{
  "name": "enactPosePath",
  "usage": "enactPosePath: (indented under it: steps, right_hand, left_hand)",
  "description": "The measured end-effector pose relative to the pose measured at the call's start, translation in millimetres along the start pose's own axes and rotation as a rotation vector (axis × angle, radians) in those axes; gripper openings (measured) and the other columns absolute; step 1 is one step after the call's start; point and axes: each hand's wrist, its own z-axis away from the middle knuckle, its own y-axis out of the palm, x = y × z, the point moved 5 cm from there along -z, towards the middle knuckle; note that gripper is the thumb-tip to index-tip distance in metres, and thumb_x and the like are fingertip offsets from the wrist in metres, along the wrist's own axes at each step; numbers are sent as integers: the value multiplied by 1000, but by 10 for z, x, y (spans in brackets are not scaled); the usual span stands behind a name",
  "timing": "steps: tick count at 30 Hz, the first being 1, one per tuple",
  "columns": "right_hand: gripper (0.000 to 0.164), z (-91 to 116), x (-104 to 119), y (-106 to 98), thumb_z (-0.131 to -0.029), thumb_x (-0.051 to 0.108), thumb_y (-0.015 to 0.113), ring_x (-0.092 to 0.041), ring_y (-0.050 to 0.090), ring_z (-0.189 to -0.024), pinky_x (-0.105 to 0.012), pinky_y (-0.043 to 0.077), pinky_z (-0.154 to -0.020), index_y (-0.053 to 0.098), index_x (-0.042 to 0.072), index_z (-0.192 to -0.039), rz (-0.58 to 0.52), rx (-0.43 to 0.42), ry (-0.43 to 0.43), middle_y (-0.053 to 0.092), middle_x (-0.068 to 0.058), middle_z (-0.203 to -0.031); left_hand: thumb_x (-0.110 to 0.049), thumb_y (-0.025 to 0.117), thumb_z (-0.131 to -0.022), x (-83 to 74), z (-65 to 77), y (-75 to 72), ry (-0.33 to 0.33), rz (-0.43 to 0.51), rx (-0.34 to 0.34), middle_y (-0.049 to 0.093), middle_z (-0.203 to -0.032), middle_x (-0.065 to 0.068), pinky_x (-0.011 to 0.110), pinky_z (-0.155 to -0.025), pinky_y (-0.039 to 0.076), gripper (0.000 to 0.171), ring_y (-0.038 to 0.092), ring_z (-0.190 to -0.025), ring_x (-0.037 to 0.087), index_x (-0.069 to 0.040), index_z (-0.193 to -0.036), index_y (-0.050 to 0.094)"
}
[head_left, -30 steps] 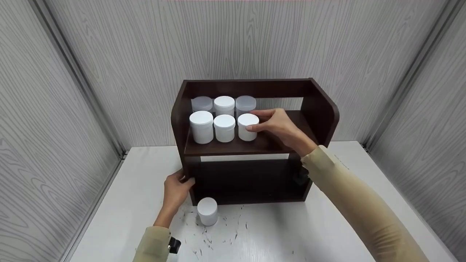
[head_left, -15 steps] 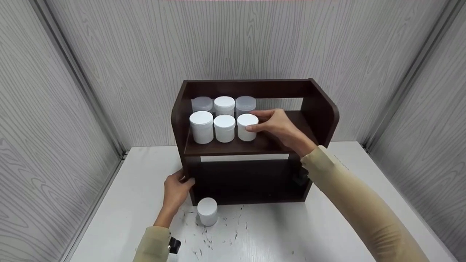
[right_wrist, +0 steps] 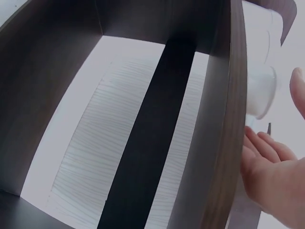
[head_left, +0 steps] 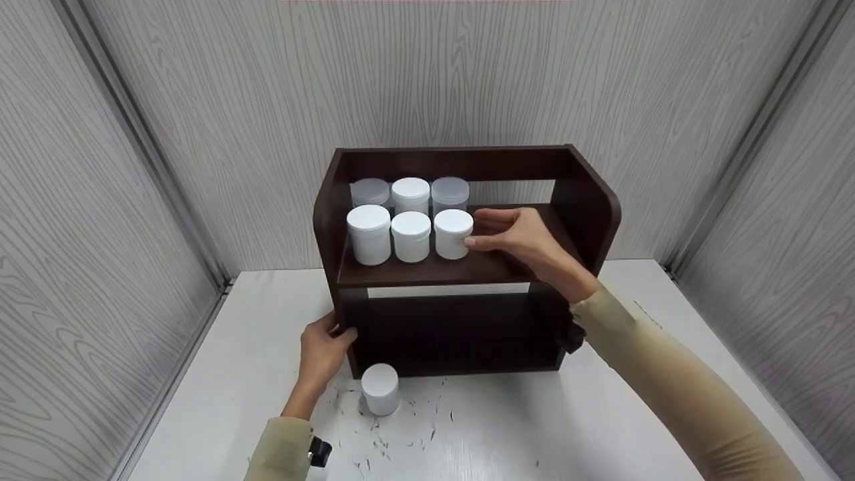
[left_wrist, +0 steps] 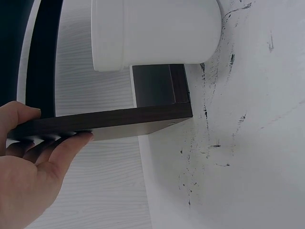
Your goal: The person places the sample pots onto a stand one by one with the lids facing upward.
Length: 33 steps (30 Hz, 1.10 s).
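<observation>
My left hand [head_left: 324, 351] grips the left side panel [left_wrist: 105, 118] of a dark brown two-tier shelf [head_left: 497, 268], thumb on one face and fingers on the other. On the upper tier, my right hand [head_left: 528, 242] is beside a white lidded jar [head_left: 452, 239], thumb and fingers spread, the thumb tip right at the jar's side. This jar stands upright at the right end of the front row, next to a shorter jar [head_left: 411, 240] and a taller jar [head_left: 369, 237]. In the right wrist view, the right hand [right_wrist: 274, 176] shows a gap from the jars.
Behind the front row stand a white jar [head_left: 411, 194] and two translucent-lidded jars, one at the left [head_left: 370, 192], one at the right [head_left: 450, 194]. Another white jar [head_left: 381, 391] stands on the white table [head_left: 494, 427] before the shelf's lower left corner. Grey wood-grain walls [head_left: 427, 73] surround the table.
My right hand has let go of the front-row jar, its fingers opening and drawing back slightly to the right. The jar shifted slightly left beforehand. My left hand keeps its grip.
</observation>
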Motion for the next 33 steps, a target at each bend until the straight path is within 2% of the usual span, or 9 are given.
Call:
enactPosePath:
  steps: [5, 9, 14, 18, 23, 29, 33]
  right_hand:
    - [74, 206, 14, -79, -79, 13, 95, -25, 68, -123, -28, 56, -98, 61, -5, -143, -1, -50, -26, 66, -20, -138]
    - [66, 401, 0, -128, -82, 12, 93, -27, 69, -122, -29, 57, -96, 65, -4, -139, -22, -72, -48, 68, -22, -134]
    - [54, 673, -50, -184, -85, 13, 90, -25, 72, -115, -31, 57, -97, 70, -6, -131, 12, -84, -92, 72, -22, -127]
    - [42, 944, -111, -230, -86, 9, 89, -22, 76, -105, -31, 59, -92, 74, -6, -122, 45, -132, -132, 76, -19, -118]
    - [32, 1258, -176, -291, -85, 1, 88, -22, 77, -100, -32, 61, -90, 78, -5, -114, 52, -199, -184, 78, -19, -109]
    - [29, 1497, -423, -352, -85, -4, 86, -23, 77, -98, -34, 61, -89, 78, -5, -112, 41, -209, -143, 77, -22, -109]
    - [28, 1616, -661, -360, -86, -1, 86, -22, 77, -97, -34, 62, -87, 78, -5, -112, 53, -203, -87, 77, -20, -108]
  left_hand:
    - [-6, 69, -94, -1, -9, -14, 6, -12, -9, 62, -139, 30, 47, -95, 59, 55, 65, -123, 45, 13, -144, 54]
    - [-5, 69, -93, 2, -15, -23, 11, -10, -17, 62, -138, 31, 47, -96, 58, 54, 65, -123, 45, 13, -143, 55]
    - [-3, 69, -94, -4, -20, -16, 16, -5, -20, 62, -138, 31, 45, -95, 58, 53, 66, -122, 44, 13, -142, 56]
    - [-1, 68, -94, -10, -7, -8, 20, 1, -20, 63, -137, 31, 45, -95, 59, 52, 66, -121, 44, 14, -142, 56]
    - [-2, 69, -94, -24, -29, -7, 20, 2, -18, 63, -137, 32, 45, -94, 59, 53, 66, -121, 44, 14, -142, 55]
    - [-5, 69, -94, -33, -38, -19, 23, -9, -18, 62, -138, 31, 45, -95, 59, 54, 66, -122, 43, 14, -143, 54]
    - [-6, 69, -95, -20, -19, -24, 15, -21, -15, 62, -139, 31, 46, -96, 58, 55, 65, -123, 44, 14, -144, 53]
